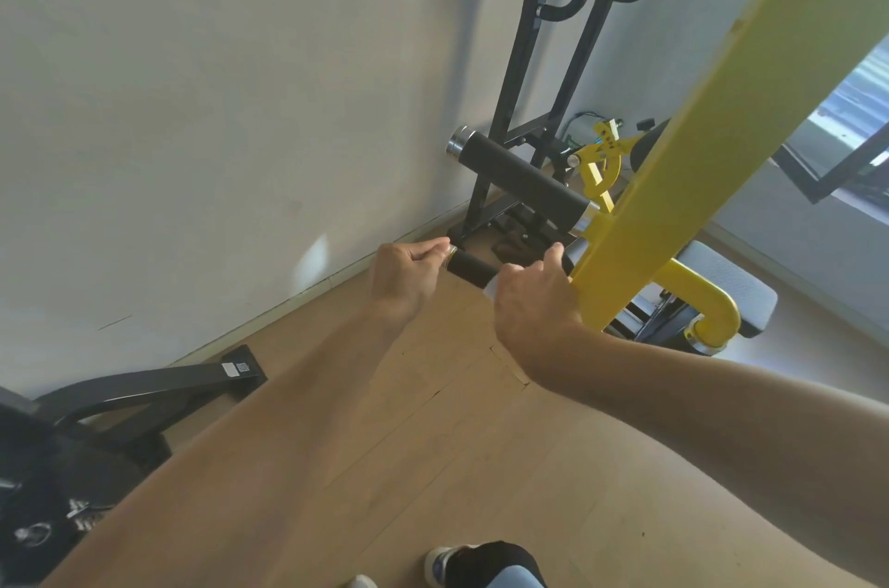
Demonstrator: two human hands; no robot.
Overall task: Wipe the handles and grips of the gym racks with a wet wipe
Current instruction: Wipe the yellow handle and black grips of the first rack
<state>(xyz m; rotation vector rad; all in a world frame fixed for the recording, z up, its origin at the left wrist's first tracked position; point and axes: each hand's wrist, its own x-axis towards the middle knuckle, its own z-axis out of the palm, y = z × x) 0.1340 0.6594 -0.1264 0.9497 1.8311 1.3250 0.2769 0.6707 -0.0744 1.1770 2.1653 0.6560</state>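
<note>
We take the slanted yellow steel beam (712, 145) of the gym machine as our landmark. Far to its left, low by the wall, the black metal foot of another machine (158, 388) rests on the wooden floor (433, 467). Closer to the beam, our left hand (409, 272) has its fingers (435, 249) pinched together on the chrome end cap of the short black foam-covered grip (474, 269) that sticks out leftward from the beam's lower part. Just beside the beam, our right hand (534, 299) has its fingers (553, 256) curled tight around that same grip, with the white wet wipe (491, 287) pressed under the palm; only a small corner of the wipe shows at the hand's left edge. Above both hands, a longer black foam roller with a chrome cap (522, 183) also juts left from the beam. Behind the beam stands a tall black steel rack (529, 72) against the pale wall.
</note>
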